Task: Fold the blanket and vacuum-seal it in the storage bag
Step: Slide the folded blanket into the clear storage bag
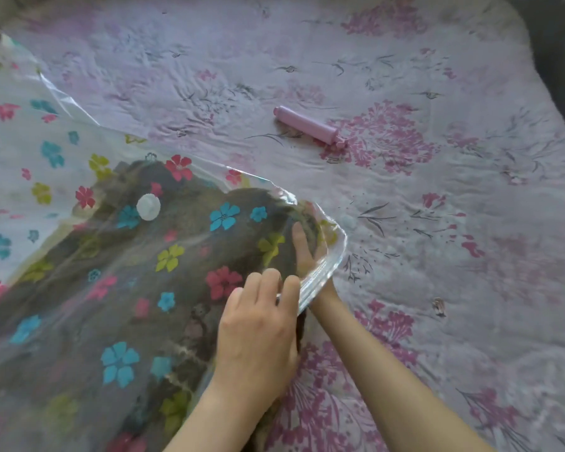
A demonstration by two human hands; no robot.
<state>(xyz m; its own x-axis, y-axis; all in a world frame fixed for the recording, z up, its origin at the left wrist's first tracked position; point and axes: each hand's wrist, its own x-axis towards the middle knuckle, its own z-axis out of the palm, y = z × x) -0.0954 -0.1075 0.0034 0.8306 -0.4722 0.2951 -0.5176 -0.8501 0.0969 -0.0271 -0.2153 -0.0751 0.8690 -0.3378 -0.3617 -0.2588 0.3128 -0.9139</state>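
Blanket (183, 308) mostly stuffed into storage bag (23, 151) near left, left hand (258, 324) pinching mouth edge, right hand (302, 247) flat inside pushing; sealing, pump (307, 124) work remained.

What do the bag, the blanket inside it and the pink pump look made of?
Storage bag: thin clear plastic film, glossy, going by glare streaks, creases and printed flowers.
Blanket: soft grey-brown fleece or plush, matte and fuzzy through the film; exact fibre unclear.
Pump: smooth rigid pink plastic, probably, with a faint sheen.
Valve cap: opaque white plastic, likely.
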